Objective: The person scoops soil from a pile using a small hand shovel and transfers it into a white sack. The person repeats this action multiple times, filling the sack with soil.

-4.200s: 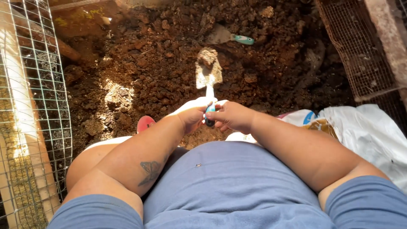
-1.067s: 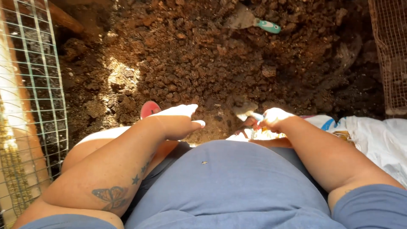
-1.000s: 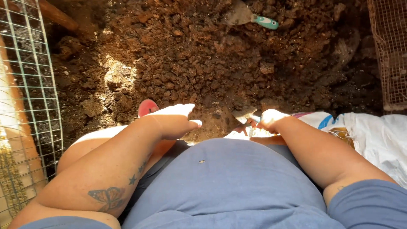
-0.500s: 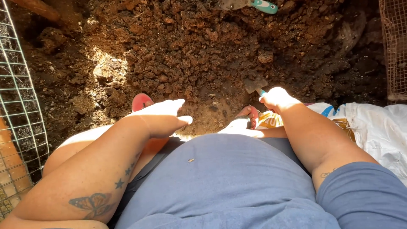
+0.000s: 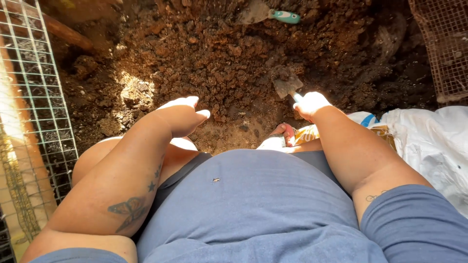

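Far left of the frame there's a wire mesh panel (image 5: 36,97) standing along the edge of the dirt. Moving right, the left hand (image 5: 183,114) sits mid-frame, fingers loosely curled with nothing in them, hovering just over the clumpy brown soil (image 5: 214,63). Right of centre, the right hand (image 5: 312,103) is wrapped tight round the handle of a small trowel (image 5: 287,85), its blade dug into the soil just above the hand. A second trowel (image 5: 268,13) with a teal handle lies on the dirt at the top edge. A white bag (image 5: 429,141) sits at the right side
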